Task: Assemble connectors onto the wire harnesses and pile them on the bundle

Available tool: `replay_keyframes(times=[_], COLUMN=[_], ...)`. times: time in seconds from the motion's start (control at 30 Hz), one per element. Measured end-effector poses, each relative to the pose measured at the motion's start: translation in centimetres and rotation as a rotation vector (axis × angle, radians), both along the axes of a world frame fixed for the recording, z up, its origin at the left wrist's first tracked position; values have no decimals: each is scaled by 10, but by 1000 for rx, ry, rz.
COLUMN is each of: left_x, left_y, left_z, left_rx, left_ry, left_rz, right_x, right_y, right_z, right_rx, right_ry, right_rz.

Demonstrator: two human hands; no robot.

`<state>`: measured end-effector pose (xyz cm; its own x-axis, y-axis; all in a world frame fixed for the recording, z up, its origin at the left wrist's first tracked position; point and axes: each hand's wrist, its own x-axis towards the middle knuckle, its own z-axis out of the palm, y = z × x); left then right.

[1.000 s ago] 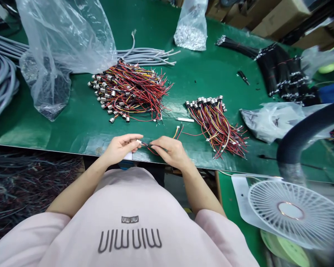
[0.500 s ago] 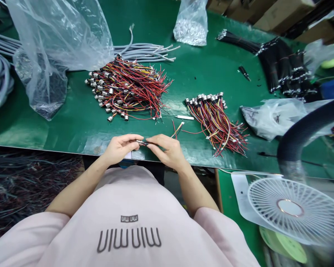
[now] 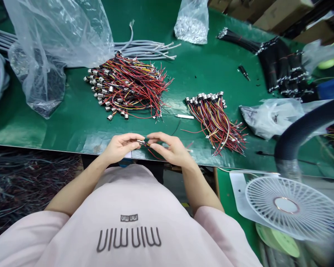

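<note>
Close to the table's front edge, my left hand (image 3: 121,148) pinches a small wired metal connector (image 3: 141,142) between thumb and fingertips. From its right end run thin dark and red wires (image 3: 153,152), and my right hand (image 3: 171,148) has thumb and fingers closed around them. The fingers partly hide the wires, so their ends there are unclear. Beyond the hands lies a large bundle of wired connectors (image 3: 128,89), metal ends to the left. A smaller bundle of wired connectors (image 3: 214,118) is on the right, metal ends away from me. Between the bundles rests a white pen-like stick (image 3: 185,116).
Clear plastic bags (image 3: 58,33) and grey cables (image 3: 147,50) lie at the back left. Black cable bundles (image 3: 278,63) and another plastic bag (image 3: 278,115) are to the right. A black flexible hose (image 3: 295,137) and a white fan (image 3: 289,207) stand near my right arm.
My right hand has shifted slightly right, and its fingers are wider apart. Red wire now shows below the fingers. The loose white-ended wires right of the hand have moved nearer and blurred.
</note>
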<state>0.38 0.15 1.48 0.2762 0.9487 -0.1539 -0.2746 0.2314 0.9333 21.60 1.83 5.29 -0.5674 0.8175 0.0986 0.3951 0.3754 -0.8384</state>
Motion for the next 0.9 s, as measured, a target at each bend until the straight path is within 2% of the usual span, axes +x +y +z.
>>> replay_keyframes(times=[0.1, 0.3, 0.5, 0.6, 0.7, 0.8, 0.9], left_x=[-1, 0, 0, -1, -1, -1, -1], left_y=[0, -1, -2, -1, -1, 0, 1], left_z=[-2, -4, -4, -5, -6, -7, -7], left_rx=[26, 195, 353, 394, 351, 213, 109], left_ry=[33, 171, 302, 324, 298, 226, 148], left_rz=[-7, -26, -57, -71, -60, -47, -28], right_x=[1, -1, -6, -10, -12, -8, 0], right_y=[3, 3, 1, 1, 2, 6, 8], right_z=[1, 0, -4, -5, -3, 1, 3], right_rx=[-49, 60, -45, -9, 29, 29, 143], right_ry=[-10, -31, 25, 24, 20, 33, 38], right_rz=[18, -51, -77, -69, -57, -31, 20])
